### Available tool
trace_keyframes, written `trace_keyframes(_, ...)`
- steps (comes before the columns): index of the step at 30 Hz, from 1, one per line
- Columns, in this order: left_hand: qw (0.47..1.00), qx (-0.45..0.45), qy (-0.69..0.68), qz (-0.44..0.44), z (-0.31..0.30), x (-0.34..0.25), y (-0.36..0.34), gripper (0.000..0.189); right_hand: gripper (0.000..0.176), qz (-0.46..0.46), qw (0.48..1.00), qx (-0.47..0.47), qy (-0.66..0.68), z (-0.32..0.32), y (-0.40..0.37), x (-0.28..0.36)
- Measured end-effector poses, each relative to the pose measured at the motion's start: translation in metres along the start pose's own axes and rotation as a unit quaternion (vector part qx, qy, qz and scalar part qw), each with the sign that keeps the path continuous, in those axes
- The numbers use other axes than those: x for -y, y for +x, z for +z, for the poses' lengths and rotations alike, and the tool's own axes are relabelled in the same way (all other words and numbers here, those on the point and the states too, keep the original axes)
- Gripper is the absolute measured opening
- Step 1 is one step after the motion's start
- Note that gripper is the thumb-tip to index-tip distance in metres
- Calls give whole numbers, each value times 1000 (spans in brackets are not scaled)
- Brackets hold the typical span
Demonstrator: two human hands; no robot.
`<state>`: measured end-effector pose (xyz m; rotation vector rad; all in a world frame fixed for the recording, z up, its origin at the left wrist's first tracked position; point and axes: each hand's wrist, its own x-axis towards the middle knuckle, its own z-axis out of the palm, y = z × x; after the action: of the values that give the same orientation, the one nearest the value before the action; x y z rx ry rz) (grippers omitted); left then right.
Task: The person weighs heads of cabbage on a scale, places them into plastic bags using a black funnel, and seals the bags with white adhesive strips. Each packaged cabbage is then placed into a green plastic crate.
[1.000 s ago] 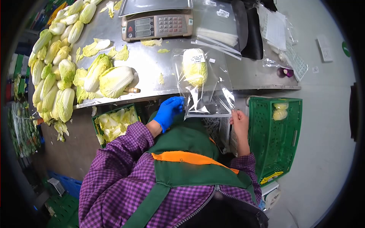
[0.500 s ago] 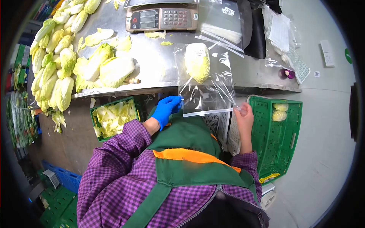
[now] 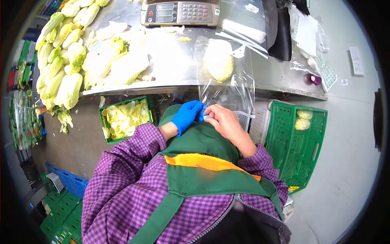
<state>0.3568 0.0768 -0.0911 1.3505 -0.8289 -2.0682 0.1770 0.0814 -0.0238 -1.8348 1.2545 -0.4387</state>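
Observation:
A Chinese cabbage (image 3: 219, 61) lies inside a clear plastic bag (image 3: 239, 91) at the front edge of the metal table, the bag's mouth hanging over the edge toward me. My left hand (image 3: 189, 116), in a blue glove, pinches the bag's left corner. Bare and curled, my right hand (image 3: 223, 122) meets it there, fingers closed at the same corner of the bag. The fingertips of both hands overlap, so the exact grip is partly hidden. The white strip at the bag's mouth shows to the right of my right hand.
A scale (image 3: 180, 13) stands at the back. Loose Chinese cabbages (image 3: 69, 89) are piled on the left, with trimmed leaves nearby. Flat plastic bags (image 3: 245, 24) lie at the right. Below are a green crate of leaves (image 3: 126, 120) and a green crate (image 3: 280, 142) holding wrapped cabbages.
My right hand has left the bag's right corner and moved left to meet my gloved left hand. The bag's mouth is no longer stretched wide. The view has shifted slightly.

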Motion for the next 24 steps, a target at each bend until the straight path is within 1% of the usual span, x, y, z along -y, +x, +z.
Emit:
trace_keyframes(1, 999, 9, 26, 27, -1, 1, 1, 22, 18, -1, 1000, 0, 0, 3, 3, -4)
trace_keyframes(2, 999, 9, 27, 27, -1, -1, 1, 22, 16, -13, 1000, 13, -11, 5, 6, -7)
trace_keyframes(4, 991, -8, 101, 87, -2, -6, 1, 23, 16, -25, 999, 26, -23, 5, 7, -9)
trace_keyframes(5, 991, -8, 101, 87, -2, -4, 1, 23, 14, -46, 998, 40, -29, 2, 5, -9)
trace_keyframes(6, 990, -26, 92, 102, -3, -1, 2, 23, 13, -68, 996, 55, -35, -2, 4, -10)
trace_keyframes(7, 988, -45, 84, 119, -5, -2, 3, 23, 12, -68, 995, 52, -44, -7, -6, -13)
trace_keyframes(8, 988, -45, 85, 121, -9, -6, 3, 23, 12, -66, 995, 49, -53, -12, -27, -19)
trace_keyframes(10, 994, -27, 70, 74, -18, -15, 1, 23, 9, 26, 986, 78, -142, -20, -79, -56)
trace_keyframes(11, 994, -25, 68, 76, -21, -17, 2, 23, 8, 38, 974, 141, -174, -16, -120, -87)
trace_keyframes(12, 993, -42, 78, 82, -24, -18, 2, 22, 8, 50, 957, 203, -204, -8, -164, -118)
trace_keyframes(13, 991, -57, 89, 86, -29, -18, 1, 22, 14, 120, 866, 427, -231, -6, -196, -137)
trace_keyframes(14, 989, -75, 72, 103, -32, -21, 2, 23, 21, 176, 809, 505, -245, -9, -207, -131)
trace_keyframes(15, 989, -72, 74, 105, -34, -24, 4, 23, 21, 177, 811, 501, -246, -16, -204, -137)
trace_keyframes(16, 921, -133, 281, 233, -36, -26, 5, 32, 25, 164, 895, 358, -207, -23, -196, -147)
trace_keyframes(17, 792, -186, 469, 344, -35, -30, 3, 44, 30, 147, 954, 207, -161, -33, -183, -151)
trace_keyframes(18, 771, -150, 499, 365, -36, -31, 10, 61, 40, 163, 967, 49, -187, -48, -146, -121)
trace_keyframes(19, 770, -147, 501, 366, -36, -33, 14, 61, 45, 152, 968, -56, -190, -56, -113, -108)
trace_keyframes(20, 699, -113, 561, 428, -34, -35, 19, 57, 50, 139, 958, -162, -192, -61, -85, -99)
trace_keyframes(21, 617, -78, 614, 487, -33, -38, 23, 54, 47, 107, 960, -167, -199, -65, -60, -90)
trace_keyframes(22, 607, -59, 607, 510, -36, -32, 31, 46, 44, 75, 961, -171, -206, -68, -42, -85)
trace_keyframes(23, 603, -58, 609, 513, -37, -34, 33, 46, 44, 73, 960, -176, -205, -71, -30, -89)
trace_keyframes(24, 662, -58, 554, 501, -39, -35, 34, 39, 39, -33, 969, -161, -187, -69, -19, -96)
